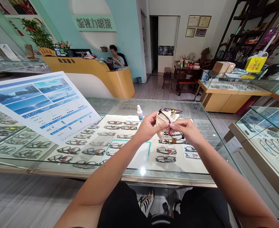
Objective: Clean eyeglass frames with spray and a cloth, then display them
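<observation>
Above the glass counter, my left hand and my right hand hold a pair of dark-framed glasses. A pale cloth is wrapped round part of the frame between the fingers of both hands. The thumb of each hand presses on the cloth and frame. A second dark frame lies on the glass just behind the hands. A small white spray bottle with a blue label stands upright on the counter to the left of my left hand.
Rows of glasses fill the display case under the glass. A large printed poster leans at the left. A person sits behind a yellow reception desk far back. More glass cases stand right, with a wooden table and shelves behind.
</observation>
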The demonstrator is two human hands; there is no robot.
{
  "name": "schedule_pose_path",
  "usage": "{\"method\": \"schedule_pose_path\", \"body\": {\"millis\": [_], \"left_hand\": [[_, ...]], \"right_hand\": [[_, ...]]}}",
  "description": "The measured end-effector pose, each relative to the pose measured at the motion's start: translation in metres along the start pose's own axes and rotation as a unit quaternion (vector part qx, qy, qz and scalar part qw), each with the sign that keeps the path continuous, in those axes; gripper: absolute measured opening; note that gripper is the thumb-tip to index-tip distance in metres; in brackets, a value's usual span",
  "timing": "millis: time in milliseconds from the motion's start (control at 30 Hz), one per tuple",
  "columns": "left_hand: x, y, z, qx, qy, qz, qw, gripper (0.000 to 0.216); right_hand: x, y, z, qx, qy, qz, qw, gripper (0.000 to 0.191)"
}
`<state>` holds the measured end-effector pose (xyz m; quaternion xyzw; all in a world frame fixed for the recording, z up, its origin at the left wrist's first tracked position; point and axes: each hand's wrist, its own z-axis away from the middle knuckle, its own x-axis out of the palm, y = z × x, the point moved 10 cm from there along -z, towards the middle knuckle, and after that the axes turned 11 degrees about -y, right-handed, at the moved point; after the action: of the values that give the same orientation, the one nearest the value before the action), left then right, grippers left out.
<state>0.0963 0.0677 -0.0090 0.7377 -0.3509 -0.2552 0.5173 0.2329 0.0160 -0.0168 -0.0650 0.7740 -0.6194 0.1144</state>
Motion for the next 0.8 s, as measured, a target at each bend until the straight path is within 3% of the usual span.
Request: {"method": "schedule_pose_path", "body": {"millis": [133, 267, 433, 633, 800], "left_hand": [[-0.002, 0.001, 0.004, 0.015, 0.062, -0.018, 0.998, 0.051], [-0.009, 0.014, 0.01, 0.043, 0.123, -0.067, 0.989, 0.059], [-0.006, 0.014, 0.003, 0.034, 0.055, -0.065, 0.996, 0.058], [-0.002, 0.003, -0.003, 0.002, -0.032, 0.013, 0.999, 0.052], [-0.003, -0.001, -0.002, 0.006, 0.032, 0.013, 0.999, 0.054]], "right_hand": [[0.018, 0.003, -0.001, 0.009, -0.057, -0.023, 0.998, 0.039], [0.021, 0.003, -0.001, 0.007, -0.065, 0.001, 0.998, 0.041], [0.007, -0.003, 0.0, -0.015, -0.013, 0.009, 1.0, 0.04], [-0.001, -0.004, -0.002, -0.024, 0.004, -0.006, 1.0, 0.039], [0.013, 0.002, -0.005, -0.01, -0.02, -0.007, 1.0, 0.046]]}}
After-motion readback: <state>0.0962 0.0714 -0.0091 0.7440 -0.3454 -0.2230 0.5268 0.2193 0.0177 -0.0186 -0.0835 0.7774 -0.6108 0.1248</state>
